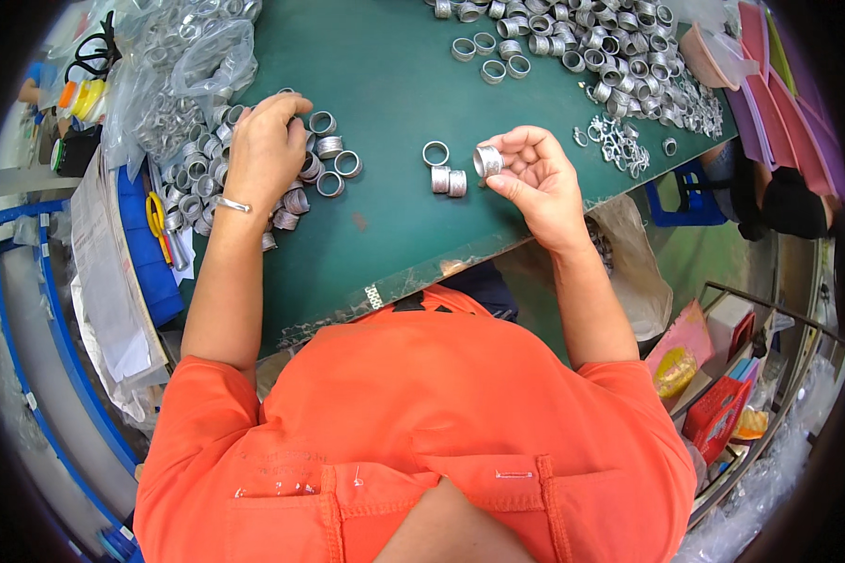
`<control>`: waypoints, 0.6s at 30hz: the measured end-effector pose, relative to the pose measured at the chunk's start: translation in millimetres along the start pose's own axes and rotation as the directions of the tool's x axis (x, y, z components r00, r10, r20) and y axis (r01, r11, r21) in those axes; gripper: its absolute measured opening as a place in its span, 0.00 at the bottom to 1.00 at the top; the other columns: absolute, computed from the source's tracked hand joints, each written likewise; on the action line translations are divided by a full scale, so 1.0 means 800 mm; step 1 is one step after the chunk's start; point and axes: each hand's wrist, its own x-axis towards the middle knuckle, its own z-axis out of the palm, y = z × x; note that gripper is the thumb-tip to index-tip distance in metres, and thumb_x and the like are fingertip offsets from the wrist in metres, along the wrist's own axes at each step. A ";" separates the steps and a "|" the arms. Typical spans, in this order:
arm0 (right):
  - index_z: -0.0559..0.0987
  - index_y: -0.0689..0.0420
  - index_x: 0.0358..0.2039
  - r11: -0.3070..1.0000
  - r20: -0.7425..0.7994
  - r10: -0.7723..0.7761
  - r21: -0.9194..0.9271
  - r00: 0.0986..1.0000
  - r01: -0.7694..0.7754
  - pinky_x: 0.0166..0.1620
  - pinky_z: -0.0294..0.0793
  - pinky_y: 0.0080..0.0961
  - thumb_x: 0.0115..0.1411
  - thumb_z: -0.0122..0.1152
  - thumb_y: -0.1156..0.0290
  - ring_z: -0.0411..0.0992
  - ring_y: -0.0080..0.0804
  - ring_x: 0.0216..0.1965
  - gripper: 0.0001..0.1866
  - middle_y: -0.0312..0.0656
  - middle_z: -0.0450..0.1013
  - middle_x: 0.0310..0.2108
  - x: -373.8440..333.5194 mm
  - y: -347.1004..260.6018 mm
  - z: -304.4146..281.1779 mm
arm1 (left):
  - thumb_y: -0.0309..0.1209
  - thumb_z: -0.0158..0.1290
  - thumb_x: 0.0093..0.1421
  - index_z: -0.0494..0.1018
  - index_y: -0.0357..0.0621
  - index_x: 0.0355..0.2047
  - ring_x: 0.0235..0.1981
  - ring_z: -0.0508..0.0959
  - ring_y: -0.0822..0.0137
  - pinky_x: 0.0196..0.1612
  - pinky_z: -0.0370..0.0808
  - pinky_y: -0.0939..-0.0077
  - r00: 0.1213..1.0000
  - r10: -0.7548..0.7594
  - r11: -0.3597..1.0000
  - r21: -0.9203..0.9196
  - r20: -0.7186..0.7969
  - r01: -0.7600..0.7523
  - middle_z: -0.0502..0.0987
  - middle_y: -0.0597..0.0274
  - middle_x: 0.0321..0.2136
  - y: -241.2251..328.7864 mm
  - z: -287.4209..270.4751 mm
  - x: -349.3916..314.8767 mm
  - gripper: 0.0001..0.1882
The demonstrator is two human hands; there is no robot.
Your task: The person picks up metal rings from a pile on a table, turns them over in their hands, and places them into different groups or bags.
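Observation:
My right hand (538,183) pinches a short silver metal ring (487,161) between thumb and fingers, just above the green tabletop (385,235). Next to it, to the left, one loose ring (435,154) shows its round opening, and a pair of rings (448,181) lies on its side, touching. Over at the left, my left hand (265,141) reaches across a heap of similar rings (197,178), back upward and fingers curled down. Whatever its fingertips grip is hidden behind the hand. Several rings (330,183) spread out to the right of that hand.
A large pile of rings (620,47) covers the far right, with small silver pieces (620,141) near the edge. Clear plastic bags (197,56) sit far left. Yellow-handled scissors (155,216) lie in a blue tray (141,253). A sack (643,272) hangs below the right edge.

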 end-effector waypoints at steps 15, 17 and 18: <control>0.77 0.63 0.38 0.323 -0.149 0.034 -0.934 0.988 -0.151 0.39 0.73 0.24 0.52 0.66 0.76 0.73 0.31 0.34 0.13 0.42 0.74 0.33 -0.112 -0.105 -0.099 | 0.15 0.56 0.48 0.74 0.43 0.43 0.46 0.73 0.53 0.47 0.73 0.64 0.890 0.440 0.829 -0.436 0.119 -0.351 0.72 0.55 0.44 0.095 0.055 -0.009 0.20; 0.78 0.64 0.38 0.343 -0.183 -0.017 -0.925 0.983 -0.167 0.40 0.73 0.26 0.51 0.66 0.77 0.74 0.35 0.34 0.13 0.45 0.73 0.33 -0.106 -0.099 -0.082 | 0.16 0.56 0.48 0.73 0.43 0.44 0.45 0.74 0.52 0.47 0.73 0.65 0.879 0.450 0.831 -0.435 0.160 -0.346 0.72 0.54 0.43 0.097 0.066 -0.005 0.21; 0.78 0.63 0.37 0.452 -0.186 -0.004 -0.877 0.983 -0.164 0.41 0.73 0.28 0.51 0.66 0.77 0.74 0.35 0.36 0.12 0.45 0.73 0.34 -0.100 -0.086 -0.073 | 0.16 0.56 0.48 0.73 0.43 0.44 0.44 0.74 0.51 0.46 0.73 0.65 0.871 0.456 0.831 -0.437 0.179 -0.345 0.72 0.54 0.42 0.097 0.070 -0.004 0.21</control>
